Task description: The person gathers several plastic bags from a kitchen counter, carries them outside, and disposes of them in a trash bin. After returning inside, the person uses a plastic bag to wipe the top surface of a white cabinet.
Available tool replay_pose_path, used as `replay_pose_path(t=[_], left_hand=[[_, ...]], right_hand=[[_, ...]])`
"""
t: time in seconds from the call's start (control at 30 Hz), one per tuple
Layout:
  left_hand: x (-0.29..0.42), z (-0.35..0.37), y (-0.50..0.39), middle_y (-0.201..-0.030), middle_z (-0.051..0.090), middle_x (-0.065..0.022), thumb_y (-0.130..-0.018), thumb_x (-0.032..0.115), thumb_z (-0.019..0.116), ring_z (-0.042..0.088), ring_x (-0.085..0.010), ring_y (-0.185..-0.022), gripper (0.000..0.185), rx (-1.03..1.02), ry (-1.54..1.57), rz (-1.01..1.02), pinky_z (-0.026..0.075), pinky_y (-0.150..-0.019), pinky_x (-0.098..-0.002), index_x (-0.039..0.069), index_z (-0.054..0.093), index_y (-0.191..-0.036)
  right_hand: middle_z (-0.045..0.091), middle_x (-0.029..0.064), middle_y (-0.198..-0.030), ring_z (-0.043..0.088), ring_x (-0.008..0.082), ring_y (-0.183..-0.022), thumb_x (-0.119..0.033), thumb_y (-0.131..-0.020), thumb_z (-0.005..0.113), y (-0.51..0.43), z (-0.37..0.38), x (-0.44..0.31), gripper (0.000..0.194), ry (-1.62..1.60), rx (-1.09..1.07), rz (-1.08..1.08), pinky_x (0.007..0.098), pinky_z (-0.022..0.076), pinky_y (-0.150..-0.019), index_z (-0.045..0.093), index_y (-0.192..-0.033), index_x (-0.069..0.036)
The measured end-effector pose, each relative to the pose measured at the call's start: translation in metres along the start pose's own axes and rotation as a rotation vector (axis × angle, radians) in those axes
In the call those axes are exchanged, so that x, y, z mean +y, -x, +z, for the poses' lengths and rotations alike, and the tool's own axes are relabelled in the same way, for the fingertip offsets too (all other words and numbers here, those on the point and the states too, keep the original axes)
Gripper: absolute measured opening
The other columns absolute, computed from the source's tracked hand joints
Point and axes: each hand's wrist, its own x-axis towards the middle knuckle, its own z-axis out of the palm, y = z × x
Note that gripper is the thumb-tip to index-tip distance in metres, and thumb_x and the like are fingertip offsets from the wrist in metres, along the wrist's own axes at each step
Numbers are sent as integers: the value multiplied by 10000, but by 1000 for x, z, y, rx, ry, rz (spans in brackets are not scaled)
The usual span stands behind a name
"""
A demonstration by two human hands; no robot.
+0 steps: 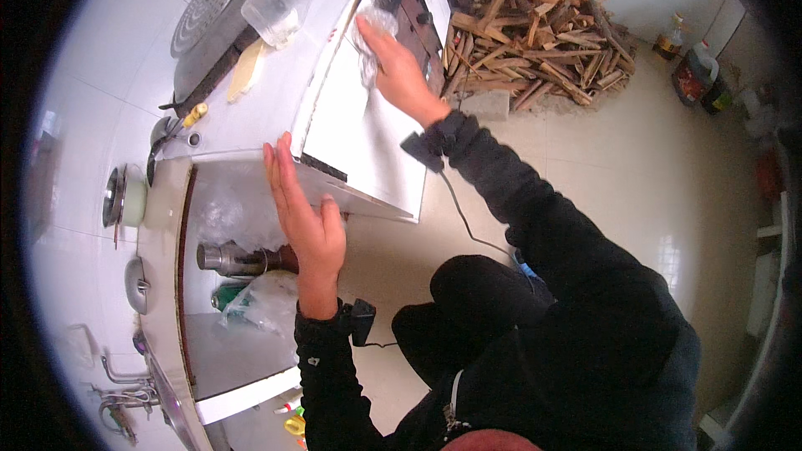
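My right hand (401, 72) presses a crumpled clear plastic bag or film (374, 31) against the white tiled front (369, 131) of a stove counter, beside its dark opening. My left hand (310, 219) is raised with fingers extended at the counter's corner, in front of the open cupboard, and holds nothing. A clear plastic container (274, 9) and a pale yellow flat piece (246, 70) rest on the counter top above. Black straps with small dark devices sit at both wrists.
Split firewood (539, 31) is heaped against the wall at the upper right, near bottles (694, 72) on the floor. The open cupboard holds a metal flask (216, 258) and a plastic bag (266, 304). A wok lid (210, 6) and ladle (161, 131) lie at the counter's back.
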Motion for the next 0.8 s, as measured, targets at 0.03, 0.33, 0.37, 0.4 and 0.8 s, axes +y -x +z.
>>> replay_pose_path(t=[0.03, 0.33, 0.37, 0.4, 0.8], left_hand=[[1, 0, -1, -1459, 330, -213, -673, -60, 439, 177, -423, -1403, 801, 5, -1, -1, 147, -1143, -492, -35, 220, -1443], [-3, -4, -1, -1467, 325, -198, -689, -91, 418, 196, -400, -1403, 786, 2, -19, 80, 136, -1152, -490, -32, 221, -1447], [-3, -4, 0, -1462, 333, -196, -686, -97, 399, 205, -409, -1398, 770, -3, -33, 52, 142, -1151, -481, -37, 240, -1437], [-5, -4, -1, -1457, 339, -200, -687, -98, 389, 205, -414, -1397, 763, 2, -4, 55, 146, -1148, -482, -39, 245, -1433], [-3, -9, -4, -1445, 344, -231, -669, -130, 372, 210, -436, -1389, 776, 31, 103, 77, 170, -1138, -471, -62, 234, -1429]], right_hand=[[401, 197, -1417, 411, 378, -1284, 130, -705, 482, 2, 2, -5, 787, -22, 41, -40, 384, 364, -1067, 340, -1439, -117], [314, 216, -1471, 333, 340, -1350, -73, -863, 486, -5, 17, 2, 613, -70, 141, 8, 394, 282, -1117, 291, -1442, -25], [315, 244, -1461, 343, 378, -1334, -180, -880, 517, -4, 19, 0, 636, -116, 127, 47, 413, 303, -1101, 276, -1448, -28], [312, 251, -1459, 324, 400, -1340, -236, -889, 516, 6, 24, -8, 642, -96, 87, 41, 422, 291, -1105, 277, -1453, -40], [361, 290, -1385, 355, 472, -1271, -171, -937, 437, 20, 31, -41, 527, -19, 86, -47, 439, 310, -1077, 325, -1444, -83]])
